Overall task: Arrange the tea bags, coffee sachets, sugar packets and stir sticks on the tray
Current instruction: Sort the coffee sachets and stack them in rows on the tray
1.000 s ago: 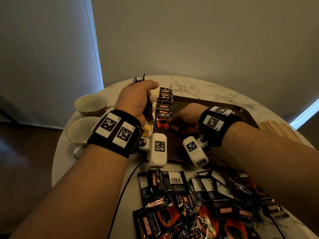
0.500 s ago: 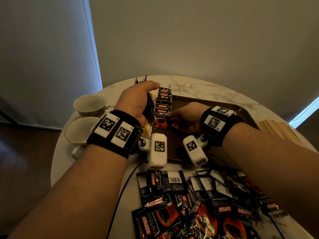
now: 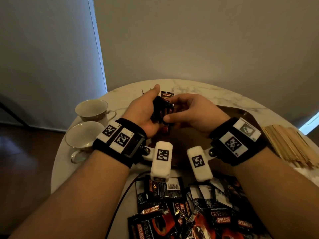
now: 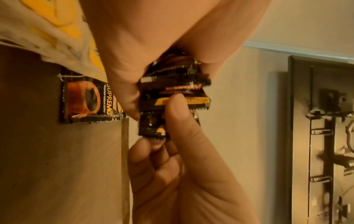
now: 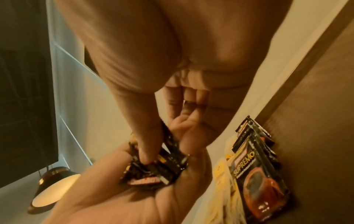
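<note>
Left hand point(image 3: 144, 109) cups a small bundle of coffee sachets point(image 3: 162, 109), fingers curled round it, held up above the near-left corner of the tray point(image 3: 241, 112). Right hand point(image 3: 195, 112) reaches across; thumb and fingertips pinch one sachet at the bundle's edge, apparently to draw it free.

Row of sachets point(image 5: 256, 153) already lies on the tray along its left side, overlapped like shingles, printed face up. Loose pile of sachets point(image 3: 189, 213) sits on the desk point(image 3: 189, 87) nearest the person. Stir sticks point(image 3: 290, 144) lie stacked on the desk to the right, off the tray. Two teacups point(image 3: 93, 109) stand to the left.

Risks, as I judge them: the foil is slick, so pulling one sachet may drag a neighbour out and drop it on the laid row, knocking the overlap askew. A loose left grip could spill the whole bundle.

Orientation: the bundle's long axis runs roughly away from the person, serrated ends showing at the far end in the left wrist view. The laid row runs the same way, each sachet's long axis along the line of the row.
</note>
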The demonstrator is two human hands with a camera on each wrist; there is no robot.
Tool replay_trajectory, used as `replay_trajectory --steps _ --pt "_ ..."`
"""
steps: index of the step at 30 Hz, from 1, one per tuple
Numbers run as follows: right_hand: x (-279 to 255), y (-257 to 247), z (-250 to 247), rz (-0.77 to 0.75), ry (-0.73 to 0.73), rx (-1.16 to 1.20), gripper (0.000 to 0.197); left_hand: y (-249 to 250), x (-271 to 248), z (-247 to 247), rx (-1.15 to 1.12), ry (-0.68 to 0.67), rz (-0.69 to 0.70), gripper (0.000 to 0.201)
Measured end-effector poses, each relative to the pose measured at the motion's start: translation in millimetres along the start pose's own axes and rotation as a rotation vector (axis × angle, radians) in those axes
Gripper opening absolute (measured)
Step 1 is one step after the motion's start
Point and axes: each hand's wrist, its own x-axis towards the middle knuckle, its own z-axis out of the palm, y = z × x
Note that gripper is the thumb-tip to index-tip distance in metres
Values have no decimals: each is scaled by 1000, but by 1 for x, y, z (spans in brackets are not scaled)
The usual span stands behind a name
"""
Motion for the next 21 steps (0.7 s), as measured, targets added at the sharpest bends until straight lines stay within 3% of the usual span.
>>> replay_trajectory --steps 5,9,15,21 --pt "3 10 -5 -45 88 -2 39 -6 -3 3 255 -4 85 42" --pt "4 14 -14 1 9 91 35 -3 0 0 220 94 160 39" --pt "5 23 -13 41 77 259 11 -2 -2 -1 295 132 216 38" --pt "5 23 -7 -45 92 340 29 -3 -2 1 295 155 219 37"
